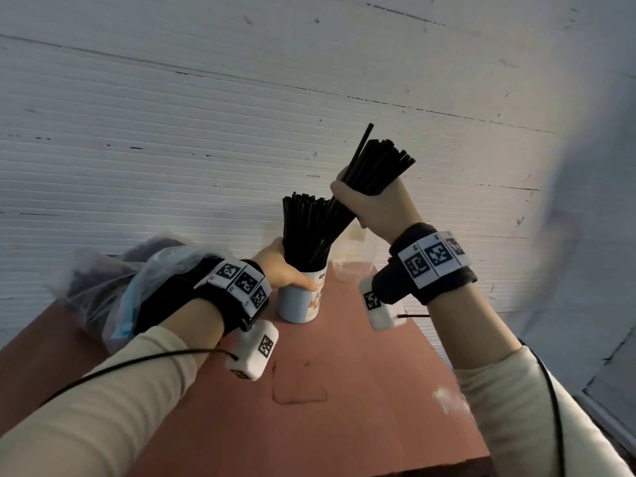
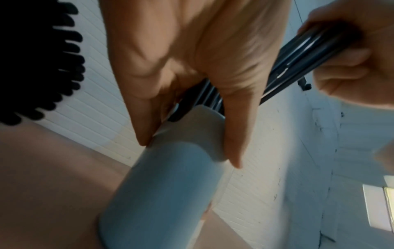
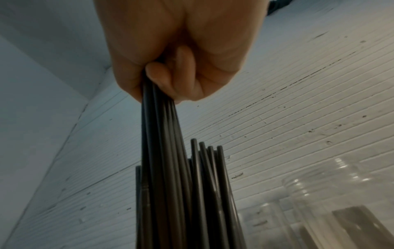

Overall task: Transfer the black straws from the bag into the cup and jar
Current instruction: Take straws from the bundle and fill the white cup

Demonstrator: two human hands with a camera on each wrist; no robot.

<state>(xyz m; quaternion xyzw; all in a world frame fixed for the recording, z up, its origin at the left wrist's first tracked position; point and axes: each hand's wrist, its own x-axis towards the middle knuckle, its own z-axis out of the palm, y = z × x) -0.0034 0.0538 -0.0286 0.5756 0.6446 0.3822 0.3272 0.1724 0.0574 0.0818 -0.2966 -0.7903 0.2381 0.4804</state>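
A pale blue cup (image 1: 298,301) stands on the reddish table (image 1: 344,390), packed with upright black straws (image 1: 304,228). My left hand (image 1: 285,270) wraps round the cup's upper part; in the left wrist view the thumb and fingers (image 2: 232,128) lie against the cup (image 2: 170,185). My right hand (image 1: 373,206) grips a tilted bundle of black straws (image 1: 378,163) above the cup, their lower ends among the straws in it. The right wrist view shows the fist (image 3: 177,59) closed round the bundle (image 3: 162,151). A clear jar (image 1: 351,266) stands right behind the cup and looks empty.
A crumpled clear plastic bag (image 1: 103,280) with dark straws inside lies on the table's left side, behind my left wrist. A white ribbed wall (image 1: 206,115) rises right behind the table. The jar (image 3: 341,202) appears at lower right in the right wrist view.
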